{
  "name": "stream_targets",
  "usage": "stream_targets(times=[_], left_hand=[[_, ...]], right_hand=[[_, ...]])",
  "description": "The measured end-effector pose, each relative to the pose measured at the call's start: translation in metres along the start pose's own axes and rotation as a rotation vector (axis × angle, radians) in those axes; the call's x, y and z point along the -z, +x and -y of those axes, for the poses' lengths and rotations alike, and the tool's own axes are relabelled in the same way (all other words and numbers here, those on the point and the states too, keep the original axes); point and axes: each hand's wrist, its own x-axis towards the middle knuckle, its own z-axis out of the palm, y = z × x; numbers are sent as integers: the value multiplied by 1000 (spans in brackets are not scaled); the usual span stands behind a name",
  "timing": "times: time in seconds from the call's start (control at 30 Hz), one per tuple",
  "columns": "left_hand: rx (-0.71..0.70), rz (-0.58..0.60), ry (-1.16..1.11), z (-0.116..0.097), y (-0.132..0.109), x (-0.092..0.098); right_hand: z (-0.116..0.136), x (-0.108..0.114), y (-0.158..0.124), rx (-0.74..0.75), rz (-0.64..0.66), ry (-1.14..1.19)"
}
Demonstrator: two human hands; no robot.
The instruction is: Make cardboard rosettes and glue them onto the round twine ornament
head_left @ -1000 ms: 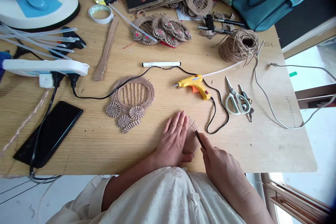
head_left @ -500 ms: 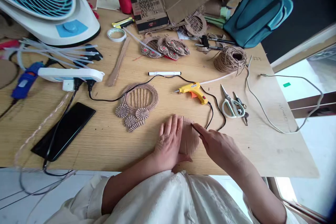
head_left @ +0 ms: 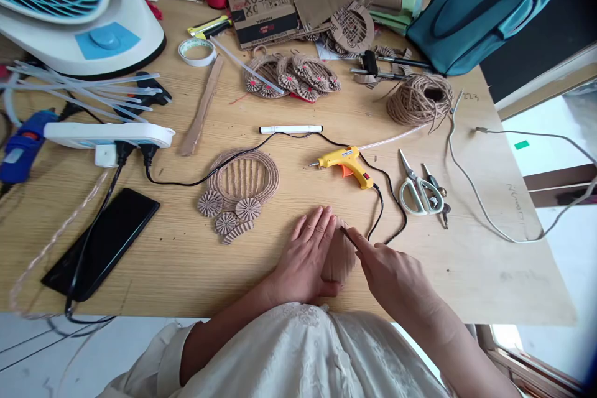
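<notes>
My left hand (head_left: 303,261) lies flat on a piece of brown cardboard (head_left: 339,259) at the table's front edge, pressing it down with straight fingers and the thumb out along its lower side. In my right hand (head_left: 394,270) is a thin dark blade-like tool (head_left: 346,234), its tip touching the upper part of the cardboard; its handle is hidden in my closed fingers. To the left lies an oval twine-wound ring (head_left: 270,185) with pleated cardboard rosettes (head_left: 248,208) at its lower side. A yellow glue gun (head_left: 347,163) rests beyond my hands.
Scissors (head_left: 420,193) and keys (head_left: 445,214) lie at right, below a twine ball (head_left: 420,99). A marker (head_left: 291,129), black cable and cardboard strip (head_left: 203,106) are farther back. A power strip (head_left: 109,134), black phone (head_left: 102,242) and fan (head_left: 112,43) occupy the left.
The camera view has shifted a little. My right hand has drawn the tool slightly down along the cardboard, while my left hand stays flat on it, covering a bit more of its top.
</notes>
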Motion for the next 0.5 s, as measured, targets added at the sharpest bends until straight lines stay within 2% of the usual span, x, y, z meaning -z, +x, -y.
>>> stream_targets(times=[0.13, 0.33, 0.5], left_hand=[[2, -14, -5, 1, 0, -1], [2, 4, -18, 0, 0, 2], [2, 22, -14, 0, 2, 5]], right_hand=[[5, -1, -3, -22, -33, 33], [12, 3, -6, -68, 22, 27], [14, -3, -9, -94, 19, 51]])
